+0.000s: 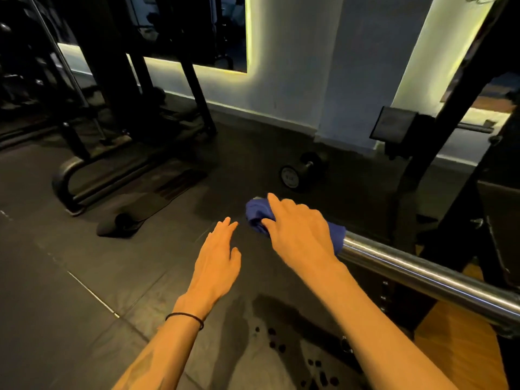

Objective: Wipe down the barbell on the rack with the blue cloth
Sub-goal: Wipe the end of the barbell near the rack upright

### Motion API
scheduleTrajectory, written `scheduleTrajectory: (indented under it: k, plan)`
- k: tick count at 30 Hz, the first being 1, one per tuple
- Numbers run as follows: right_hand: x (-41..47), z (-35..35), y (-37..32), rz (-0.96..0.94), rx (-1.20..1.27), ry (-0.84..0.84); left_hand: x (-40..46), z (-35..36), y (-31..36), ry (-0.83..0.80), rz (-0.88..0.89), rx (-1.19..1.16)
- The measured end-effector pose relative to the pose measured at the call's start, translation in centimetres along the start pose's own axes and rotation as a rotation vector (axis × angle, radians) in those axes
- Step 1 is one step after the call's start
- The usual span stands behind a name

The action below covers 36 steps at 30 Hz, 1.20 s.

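Observation:
A chrome barbell sleeve (422, 274) runs from the lower right up toward the middle of the view, held by a black rack (461, 88) on the right. The blue cloth (257, 213) is bunched over the bar's free end. My right hand (298, 229) lies on top of the cloth with index finger stretched out and thumb pressed into the fabric, wrapping it against the bar end. My left hand (218, 257) hovers just left of the bar end, fingers straight and together, holding nothing and touching nothing.
A black dumbbell (301, 170) lies on the dark rubber floor beyond the bar end. Another black machine frame (92, 175) stands at the left, with a small dark pad (118, 225) on the floor near it. A white wall with lit mirrors is behind.

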State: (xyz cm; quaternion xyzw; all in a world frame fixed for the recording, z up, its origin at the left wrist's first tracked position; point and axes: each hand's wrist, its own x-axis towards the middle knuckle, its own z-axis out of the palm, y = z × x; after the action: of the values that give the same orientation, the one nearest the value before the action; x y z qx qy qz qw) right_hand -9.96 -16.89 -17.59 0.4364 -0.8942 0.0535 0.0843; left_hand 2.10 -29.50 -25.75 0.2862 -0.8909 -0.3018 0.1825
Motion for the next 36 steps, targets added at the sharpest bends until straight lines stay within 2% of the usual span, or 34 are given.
scheduleTrajectory:
  k: [5, 8, 11, 19, 26, 29, 33, 36]
  plan:
    - [-1.2, -0.5, -0.4, 0.14, -0.089, -0.054, -0.6, 0.1, 0.2, 0.042, -0.007, 0.022]
    - [2.0, 0.3, -2.9, 0.078, 0.007, -0.056, -1.1, -0.6, 0.2, 0.066, -0.003, 0.05]
    - [2.8, 0.6, -2.5, 0.024, 0.024, -0.058, -1.3, -1.6, 0.3, 0.102, -0.005, 0.041]
    - [-2.9, -0.2, 2.8, 0.084, -0.07, 0.016, -2.8, -1.2, 2.8, 0.114, 0.044, 0.03]
    - [-3.7, -0.1, 0.8, 0.092, -0.1, 0.002, -3.3, -1.1, 4.1, 0.135, 0.057, 0.003]
    - [-1.3, 0.5, -0.8, 0.097, -0.014, 0.036, -3.8, -0.7, 4.5, 0.119, 0.075, -0.015]
    - [2.6, 0.9, -3.1, -0.07, -0.058, -0.012, -4.6, -0.3, 4.0, 0.116, 0.082, 0.011]
    - [3.1, 1.0, -2.0, -0.204, -0.14, -0.032, -5.3, -0.6, 3.0, 0.108, 0.036, 0.026]
